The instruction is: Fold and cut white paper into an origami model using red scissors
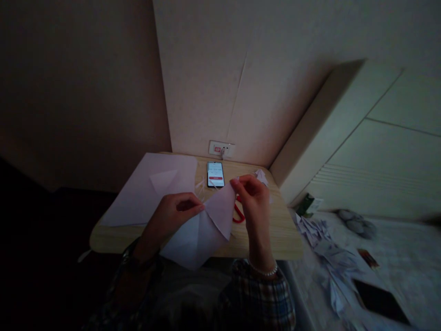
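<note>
Between my hands is a creased sheet of white paper [203, 232], partly folded, held up over the front of a light wooden table [275, 236]. My left hand [175, 211] pinches its upper edge near the middle. A folded flap rises to the right, and my right hand [253, 195] pinches its top corner. Behind the paper, red scissors handles [238, 211] show in part; the blades are hidden. A lit phone [215, 174] lies just beyond the paper, with thin paper strips [200, 185] beside it.
On the table's left lie large white sheets [138, 193]. Folded paper [261, 176] sits at the back right. A wall socket [221, 149] with a plug is behind the phone. To the right is a bed [406, 248] with many folded papers [320, 239] and a dark tablet-like slab [381, 301].
</note>
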{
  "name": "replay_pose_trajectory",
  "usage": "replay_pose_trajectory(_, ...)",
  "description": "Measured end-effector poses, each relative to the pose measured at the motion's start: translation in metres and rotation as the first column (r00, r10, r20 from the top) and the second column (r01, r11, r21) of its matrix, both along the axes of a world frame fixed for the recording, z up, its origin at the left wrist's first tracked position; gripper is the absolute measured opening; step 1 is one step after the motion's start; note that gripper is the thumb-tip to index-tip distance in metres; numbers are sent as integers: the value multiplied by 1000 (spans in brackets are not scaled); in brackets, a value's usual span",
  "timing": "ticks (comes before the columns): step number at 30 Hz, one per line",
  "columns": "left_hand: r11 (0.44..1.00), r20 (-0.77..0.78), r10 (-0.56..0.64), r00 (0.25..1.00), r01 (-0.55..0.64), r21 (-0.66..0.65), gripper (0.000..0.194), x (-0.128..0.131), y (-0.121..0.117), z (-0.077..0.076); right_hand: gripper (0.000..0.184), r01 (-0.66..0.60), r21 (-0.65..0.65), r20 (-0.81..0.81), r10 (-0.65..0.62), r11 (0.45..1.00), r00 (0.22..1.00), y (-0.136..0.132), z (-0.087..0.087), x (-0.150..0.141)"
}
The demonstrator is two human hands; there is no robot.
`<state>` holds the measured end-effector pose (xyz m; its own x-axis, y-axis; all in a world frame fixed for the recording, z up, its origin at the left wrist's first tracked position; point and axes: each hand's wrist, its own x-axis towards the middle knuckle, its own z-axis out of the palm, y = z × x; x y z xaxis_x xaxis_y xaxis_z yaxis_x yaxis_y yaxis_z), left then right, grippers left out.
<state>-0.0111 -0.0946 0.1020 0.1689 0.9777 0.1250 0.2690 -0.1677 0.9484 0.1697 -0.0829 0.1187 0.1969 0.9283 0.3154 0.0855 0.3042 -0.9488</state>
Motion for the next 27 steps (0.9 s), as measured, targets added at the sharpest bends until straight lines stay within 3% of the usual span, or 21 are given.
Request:
replay_pose_trajectory(8,1000,-12,-1,1000,1,11,20,-4,1,3,13,-9,91,108,-1,996,994,-2,-2,3)
replay_pose_trajectory(16,992,96,126,987,-124,-24,24,-2,-3,7,20,-262,-134,120,278,956,953,-11,-12,-1)
replay_pose_trajectory(19,986,120,162,979,-157,-54,24,0,-4,9,25,-241,-148,112,259,959,959,-11,-14,-3)
replay_pose_trajectory(23,984,124,176,977,-177,-2,23,0,-2,5,29,-171,-135,100,186,976,977,-6,-17,-5)
replay_pose_trajectory(27,978,137,200,970,-206,33,23,-3,1,1,35,-270,-145,139,290,952,947,-5,-22,-4)
